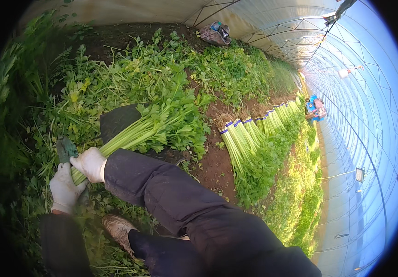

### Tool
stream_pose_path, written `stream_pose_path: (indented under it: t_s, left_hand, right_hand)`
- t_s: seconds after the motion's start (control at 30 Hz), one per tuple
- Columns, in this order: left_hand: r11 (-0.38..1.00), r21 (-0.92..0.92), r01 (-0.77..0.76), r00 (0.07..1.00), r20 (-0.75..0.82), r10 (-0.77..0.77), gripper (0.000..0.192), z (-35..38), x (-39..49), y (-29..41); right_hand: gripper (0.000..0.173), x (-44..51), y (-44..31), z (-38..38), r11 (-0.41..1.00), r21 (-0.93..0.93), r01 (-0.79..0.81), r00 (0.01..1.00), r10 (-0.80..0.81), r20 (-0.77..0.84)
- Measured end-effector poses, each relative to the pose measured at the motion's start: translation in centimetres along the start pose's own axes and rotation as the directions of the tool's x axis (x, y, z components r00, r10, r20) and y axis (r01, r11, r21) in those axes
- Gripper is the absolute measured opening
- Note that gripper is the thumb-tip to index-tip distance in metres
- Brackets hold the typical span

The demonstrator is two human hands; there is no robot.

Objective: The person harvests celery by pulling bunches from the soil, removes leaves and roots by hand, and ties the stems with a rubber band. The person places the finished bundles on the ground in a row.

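Note:
My left hand (65,188), in a white glove, is closed around the lower ends of a bunch of green celery (129,133). Just above it, my right hand (89,164), also in a white glove, grips the same stalks. The bunch lies slantwise, with its leaves towards the upper right. A worn green object (67,149) touches the fingers; its kind is unclear, and the hands partly hide it. Beneath the stalks is a dark sheet-like piece (117,121).
Banded celery bunches (244,138) lie in a long row on bare soil to the right. Loose leaves and stalks (129,72) cover the ground. My shoe (119,232) is below the hands. A stuffed bag (215,33) stands near the greenhouse wall; a blue and pink load (316,108) is farther off.

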State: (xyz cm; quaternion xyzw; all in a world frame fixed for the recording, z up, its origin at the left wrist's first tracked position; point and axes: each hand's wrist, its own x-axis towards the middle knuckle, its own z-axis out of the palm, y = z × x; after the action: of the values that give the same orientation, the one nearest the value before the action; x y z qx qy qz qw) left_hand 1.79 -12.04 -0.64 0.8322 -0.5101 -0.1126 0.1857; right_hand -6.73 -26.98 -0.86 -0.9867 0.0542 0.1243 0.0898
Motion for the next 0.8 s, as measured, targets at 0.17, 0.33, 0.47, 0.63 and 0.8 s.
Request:
stream_pose_path:
  t_s: [0.17,0.33,0.47,0.63,0.8]
  left_hand:
    - [0.998,-0.068,0.015,1.0,-0.022,-0.016,0.058,0.1,1.0,-0.3]
    - [0.986,-0.161,-0.038,0.993,-0.118,0.019,0.056,-0.3,0.2,-1.0]
    - [0.714,-0.694,0.09,0.931,-0.197,-0.309,0.078,0.9,-3.6,-2.9]
    - [-0.307,-0.95,0.052,0.755,0.238,-0.611,0.076,5.2,-4.1,-1.3]
    - [-0.425,-0.87,-0.25,0.862,0.001,-0.508,0.092,4.7,-0.2,-1.3]
  right_hand:
    - [0.05,1.2,-0.4,-0.7,0.999,-0.008,0.054,0.998,-0.053,0.043]
    - [0.045,1.4,1.2,-2.0,0.987,0.053,0.152,0.988,-0.153,0.016]
    - [0.042,0.6,1.0,-1.8,0.992,0.035,0.12,0.992,-0.121,0.025]
    - [0.054,-0.4,0.3,-2.8,0.992,0.025,0.124,0.992,-0.124,-0.01]
    - [0.053,0.3,-0.7,-4.8,0.991,0.051,0.127,0.99,-0.124,-0.062]
